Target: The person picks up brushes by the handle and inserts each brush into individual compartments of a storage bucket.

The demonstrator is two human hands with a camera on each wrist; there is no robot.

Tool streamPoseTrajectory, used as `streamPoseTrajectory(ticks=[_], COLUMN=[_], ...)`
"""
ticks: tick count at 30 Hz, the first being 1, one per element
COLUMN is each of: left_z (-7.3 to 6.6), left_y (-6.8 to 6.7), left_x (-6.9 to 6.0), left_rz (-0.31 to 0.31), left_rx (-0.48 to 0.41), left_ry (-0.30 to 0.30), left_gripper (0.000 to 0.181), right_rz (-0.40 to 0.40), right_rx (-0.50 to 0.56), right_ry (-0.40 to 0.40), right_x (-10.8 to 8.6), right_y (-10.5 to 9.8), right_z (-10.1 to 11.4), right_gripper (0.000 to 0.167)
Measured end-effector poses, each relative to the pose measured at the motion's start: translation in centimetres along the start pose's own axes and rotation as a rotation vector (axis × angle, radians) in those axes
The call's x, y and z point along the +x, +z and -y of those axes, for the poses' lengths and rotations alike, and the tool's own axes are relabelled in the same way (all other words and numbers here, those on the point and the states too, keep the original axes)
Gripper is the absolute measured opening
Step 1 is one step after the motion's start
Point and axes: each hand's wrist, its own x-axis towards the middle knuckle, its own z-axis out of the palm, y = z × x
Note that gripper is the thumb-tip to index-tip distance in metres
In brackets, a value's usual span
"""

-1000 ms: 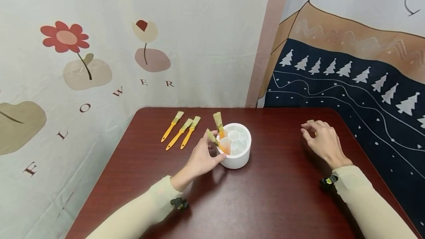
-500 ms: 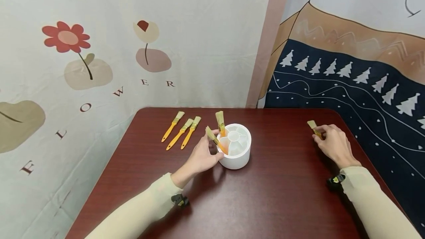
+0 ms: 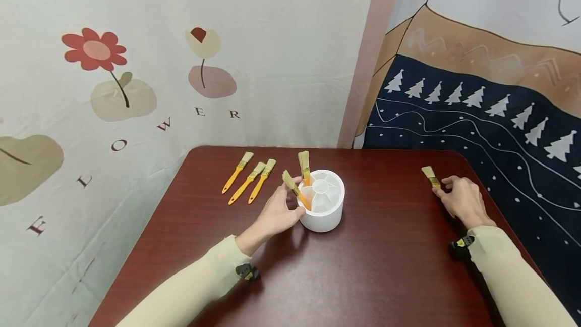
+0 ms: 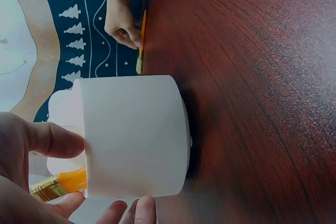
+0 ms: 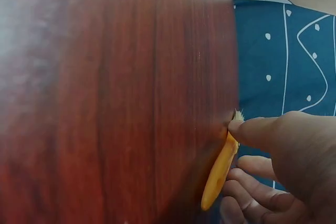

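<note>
A white round holder (image 3: 322, 221), split into compartments at the top, stands upright on the table. My left hand (image 3: 277, 213) grips its left side, thumb on the near rim and fingers around the far side. Two paintbrushes with orange handles lean in its left compartments, bristles up: a front brush (image 3: 290, 181) beside my left hand and a rear brush (image 3: 304, 164). Far right, my right hand (image 3: 463, 198) pinches a flat paintbrush (image 3: 430, 175) low at the table; its yellow-orange handle (image 5: 218, 177) shows in the right wrist view, with thumb and fingers about it.
Three more paintbrushes, a left one (image 3: 237, 173), a middle one (image 3: 246, 184) and a right one (image 3: 262, 181), lie on the dark red table (image 3: 363, 276) left of the holder. Printed cloth (image 3: 290, 54) hangs behind the table.
My right hand has moved right and slightly towards me, baring the brush's bristles and metal band. The left hand and the holder stay nearly as they were.
</note>
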Motion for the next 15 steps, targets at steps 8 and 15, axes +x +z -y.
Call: streamPoseTrajectory(ticks=[8,15], left_z=[0.1,-0.1], left_y=[-0.1,0.4], left_x=[-0.6,-1.3], left_rz=[-0.015,-0.063], left_rx=[0.048,0.054], left_ry=[0.066,0.078], left_gripper=[0.083,0.084], right_rz=[0.014,-0.015], right_rx=[0.004,0.024], right_ry=[0.021,0.031], right_x=[0.9,1.3], right_y=[0.3,0.5], right_z=[-0.2,0.1], right_gripper=[0.053,0.042])
